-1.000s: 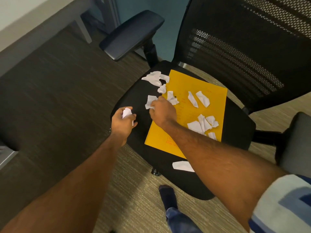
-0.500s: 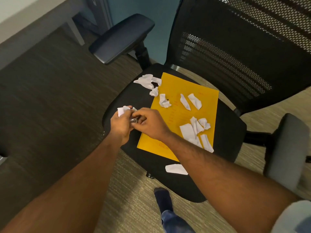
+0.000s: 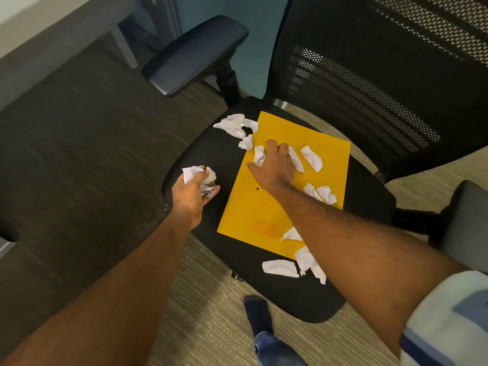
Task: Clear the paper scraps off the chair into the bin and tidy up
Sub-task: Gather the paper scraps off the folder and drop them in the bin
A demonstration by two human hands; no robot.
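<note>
The left hand [image 3: 194, 192] is reaching out over the front-left edge of the chair seat [image 3: 200, 154], fingers curled tightly around a wad of crumpled scraps [image 3: 202, 178] that is bulging out white above and below the fist. The right hand [image 3: 273, 167] is stretching further in, palm down and fingers spread over the yellow folder [image 3: 253, 207], with thumb and forefinger pressing around one crumpled scrap [image 3: 259, 155]; whether that scrap is lifting off the folder yet cannot be told.

The folder is lying flat on the black padded seat, smooth card with a small printed label near its front edge and one dark dot close under the right wrist. The scraps are thin white paper, torn ragged and creased. Just beyond the right hand's fingertips two strips [image 3: 313, 158] are lying on the folder (one partly hidden by the fingers). To the left of that grip, a cluster [image 3: 236, 126] of about three pieces is sitting on the bare seat at the folder's back corner. Behind the right forearm two pieces [image 3: 320, 194] are showing, and nearer the person about three more [image 3: 281, 268] are lying at the folder's front edge. The mesh backrest [image 3: 369, 83] and one padded armrest [image 3: 195, 54] are rising beyond, over ribbed carpet [image 3: 79, 128].
</note>
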